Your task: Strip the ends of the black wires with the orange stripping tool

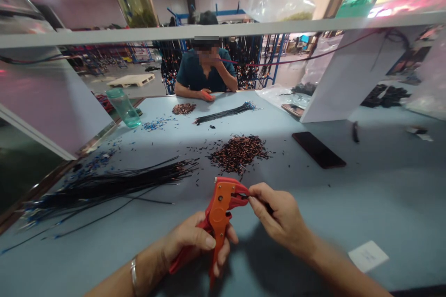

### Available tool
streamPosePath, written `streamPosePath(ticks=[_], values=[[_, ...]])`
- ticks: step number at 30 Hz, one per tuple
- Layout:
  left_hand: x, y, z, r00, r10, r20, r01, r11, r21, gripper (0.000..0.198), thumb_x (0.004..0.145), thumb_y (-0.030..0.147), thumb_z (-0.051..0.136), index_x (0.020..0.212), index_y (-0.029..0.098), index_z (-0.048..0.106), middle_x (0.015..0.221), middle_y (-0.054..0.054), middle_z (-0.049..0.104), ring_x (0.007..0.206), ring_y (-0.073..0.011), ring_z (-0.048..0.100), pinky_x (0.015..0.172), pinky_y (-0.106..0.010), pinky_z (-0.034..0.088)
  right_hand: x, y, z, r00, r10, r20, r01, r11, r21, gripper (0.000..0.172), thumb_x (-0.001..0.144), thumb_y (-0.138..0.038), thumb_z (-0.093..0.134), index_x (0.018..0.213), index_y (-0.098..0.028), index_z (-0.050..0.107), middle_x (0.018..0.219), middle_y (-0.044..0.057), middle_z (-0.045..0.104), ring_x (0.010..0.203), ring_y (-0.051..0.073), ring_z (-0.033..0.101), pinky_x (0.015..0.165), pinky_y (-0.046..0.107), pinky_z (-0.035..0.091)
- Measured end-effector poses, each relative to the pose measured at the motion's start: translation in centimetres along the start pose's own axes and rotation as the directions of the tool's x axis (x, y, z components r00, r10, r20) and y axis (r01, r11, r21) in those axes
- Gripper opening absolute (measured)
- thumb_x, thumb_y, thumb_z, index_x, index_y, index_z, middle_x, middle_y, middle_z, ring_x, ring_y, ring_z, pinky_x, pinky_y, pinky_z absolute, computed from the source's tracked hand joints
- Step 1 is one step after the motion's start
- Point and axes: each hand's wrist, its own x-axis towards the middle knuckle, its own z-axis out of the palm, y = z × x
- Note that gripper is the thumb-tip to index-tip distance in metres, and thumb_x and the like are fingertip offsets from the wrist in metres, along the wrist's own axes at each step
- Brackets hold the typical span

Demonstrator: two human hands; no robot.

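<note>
My left hand (pixel 198 239) is wrapped round the handles of an orange and red wire stripper (pixel 219 211), its head tipped up and its jaws facing right. At those jaws my right hand (pixel 278 209) pinches something small and dark, most of it hidden by the fingers. Beyond the tool lies a heap of short black and copper-coloured offcuts (pixel 240 153). To the left a bundle of black wires (pixel 128 183) is spread out, with blue tips at its far left end and bare ends toward the heap.
Across the table sits a person (pixel 207 72) with one hand by the face. A smaller wire bundle (pixel 226 113), another offcut pile (pixel 183 109), a green bottle (pixel 123 106), a dark phone (pixel 318 149) and a white card (pixel 368 256) lie around. A white shelf (pixel 223 29) crosses above.
</note>
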Motion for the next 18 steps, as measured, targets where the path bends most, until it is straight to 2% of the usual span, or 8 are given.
streamPosePath(ticks=[7,14,18], values=[[-0.16,-0.25,-0.18,1.000,-0.005,-0.003,0.005,1.000,-0.023,0.039,0.065,0.029,0.074,0.097,0.007,0.071,0.065,-0.006,0.065,0.052,-0.0154,0.062,0.056,-0.028,0.052,-0.15,-0.05,0.12,1.000,-0.015,-0.005,0.015,1.000,0.008,0.014,0.095,-0.016,0.044,0.085,-0.018,0.055,0.055,-0.009,0.034,0.043,0.008,0.034,0.046,0.022,0.028],[-0.32,-0.29,-0.01,1.000,-0.006,-0.022,0.006,1.000,-0.022,0.035,0.067,0.029,0.074,0.094,0.007,0.070,0.062,-0.005,0.062,0.050,-0.0146,0.061,0.052,-0.027,0.051,-0.18,0.13,0.20,0.999,-0.042,0.000,0.042,0.999,-0.023,0.014,0.095,-0.015,0.044,0.087,-0.018,0.054,0.057,-0.008,0.039,0.045,0.009,0.036,0.047,0.022,0.029],[-0.28,-0.29,0.14,0.999,-0.008,-0.038,0.007,1.000,-0.027,0.030,0.066,0.029,0.075,0.086,0.007,0.069,0.056,-0.003,0.059,0.044,-0.0126,0.057,0.047,-0.025,0.049,-0.31,0.27,0.27,0.999,-0.052,0.000,0.052,0.998,-0.046,0.014,0.096,-0.015,0.044,0.088,-0.018,0.055,0.058,-0.007,0.041,0.045,0.009,0.037,0.048,0.023,0.030]])
